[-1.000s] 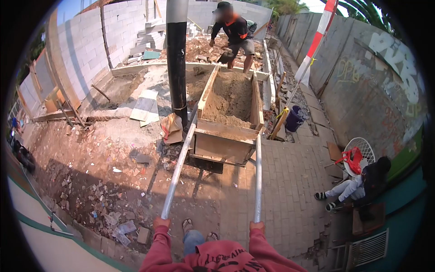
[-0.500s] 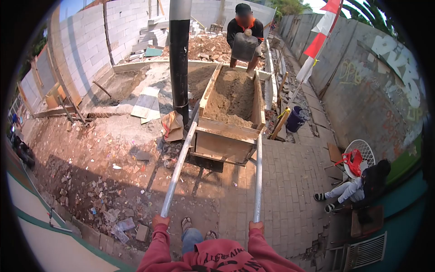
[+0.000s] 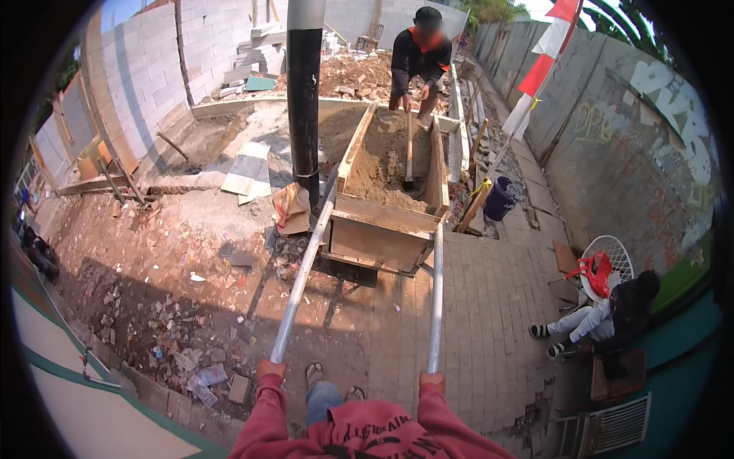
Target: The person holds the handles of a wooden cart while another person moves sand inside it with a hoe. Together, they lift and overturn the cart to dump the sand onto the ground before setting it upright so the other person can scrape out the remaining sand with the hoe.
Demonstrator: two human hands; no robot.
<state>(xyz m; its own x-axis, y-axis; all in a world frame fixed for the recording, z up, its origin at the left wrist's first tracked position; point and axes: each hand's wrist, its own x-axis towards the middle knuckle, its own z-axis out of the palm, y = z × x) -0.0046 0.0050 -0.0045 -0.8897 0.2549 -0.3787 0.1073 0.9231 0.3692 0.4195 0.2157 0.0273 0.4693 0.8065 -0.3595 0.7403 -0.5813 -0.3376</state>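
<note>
My left hand [image 3: 271, 370] is wrapped round the end of the left metal pipe handle [image 3: 300, 298] of a wooden box cart. On the other side, my right hand [image 3: 432, 379] grips the right pipe handle [image 3: 436, 314]. Ahead of me stands the cart's plank box [image 3: 378, 245], holding brown sand [image 3: 375, 164]. At its far end a co-worker [image 3: 419, 61] bends over with both hands on the wooden shaft of a hoe [image 3: 410, 149]. The hoe's blade is down in the sand, mostly hidden.
A black-and-white pole [image 3: 303, 115] rises just left of the cart, with a torn paper sack [image 3: 292, 208] at its foot. A dark bucket [image 3: 501, 199] stands to the right. Rubble [image 3: 168, 306] covers the left ground; a seated person [image 3: 612, 314] is on the right.
The co-worker's hoe has come down from a raised position into the sand, and the co-worker leans lower. My hands and the cart have stayed in place.
</note>
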